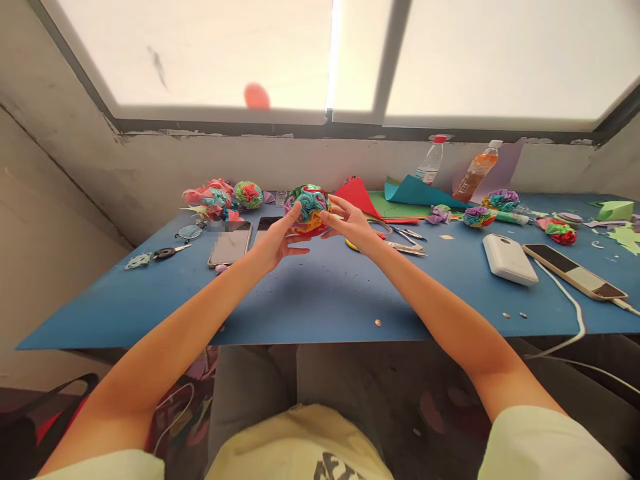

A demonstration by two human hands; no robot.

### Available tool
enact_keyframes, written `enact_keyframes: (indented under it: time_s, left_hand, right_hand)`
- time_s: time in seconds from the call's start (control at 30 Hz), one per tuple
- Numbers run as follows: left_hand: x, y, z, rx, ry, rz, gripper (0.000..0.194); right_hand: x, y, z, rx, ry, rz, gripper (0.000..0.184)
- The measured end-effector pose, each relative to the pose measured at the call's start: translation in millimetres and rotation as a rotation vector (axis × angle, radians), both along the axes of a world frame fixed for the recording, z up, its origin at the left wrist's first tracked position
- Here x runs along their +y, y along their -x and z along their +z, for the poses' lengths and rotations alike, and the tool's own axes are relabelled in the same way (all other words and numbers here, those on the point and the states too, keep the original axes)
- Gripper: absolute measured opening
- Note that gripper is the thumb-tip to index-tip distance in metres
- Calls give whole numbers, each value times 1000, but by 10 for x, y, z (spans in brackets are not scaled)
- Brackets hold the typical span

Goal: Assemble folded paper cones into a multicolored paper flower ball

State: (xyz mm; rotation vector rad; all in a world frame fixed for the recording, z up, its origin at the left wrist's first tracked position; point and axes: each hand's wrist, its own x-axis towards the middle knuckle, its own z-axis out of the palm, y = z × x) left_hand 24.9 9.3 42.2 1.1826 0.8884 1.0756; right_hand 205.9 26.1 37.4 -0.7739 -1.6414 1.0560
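Note:
A multicoloured paper flower ball point(311, 203), with curled petals in teal, green, purple, yellow and red, is held up above the far part of the blue table. My left hand point(279, 241) grips its left side, thumb on the front and lower fingers spread beneath. On the right side, my right hand point(353, 227) holds it between thumb and fingers. Just under my right hand lie scissors point(405, 248) with yellow handles. A dark phone point(265, 227) is partly hidden behind my left hand.
Paper flowers point(249, 194) stand at the back left. A phone point(231, 243) and small scissors point(167, 253) lie left. Coloured paper sheets point(417, 193) and two bottles point(477, 172) are behind. A white power bank point(510, 259), another phone point(575, 270) and a cable point(570, 290) lie right.

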Motion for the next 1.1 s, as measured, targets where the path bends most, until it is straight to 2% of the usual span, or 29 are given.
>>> enact_keyframes:
  time_s: [0.13,0.3,0.43,0.53,0.67,0.83,1.1]
  left_hand:
    - [-6,1,25,-117,-46,-58,52]
    - [70,19,-17,-142,-104,11,47]
    - [82,38,-41,-65,-156,61,50]
    - [47,27,-36,13,-215,152,54]
    - [13,7,-13,102,-316,223,57]
    - [67,64,19,59,-279,234,58]
    - [167,158,33,20,-243,152,55]
  right_hand:
    - [1,3,-12,-10,14,42,64]
    - [-24,-10,8,31,111,84,59]
    - [-44,-43,33,26,244,170,60]
    - [-57,-67,61,10,328,199,63]
    - [-44,-82,83,-6,326,248,58]
    - [39,-91,36,13,269,170,53]
    - [130,-118,1,100,293,53,54]
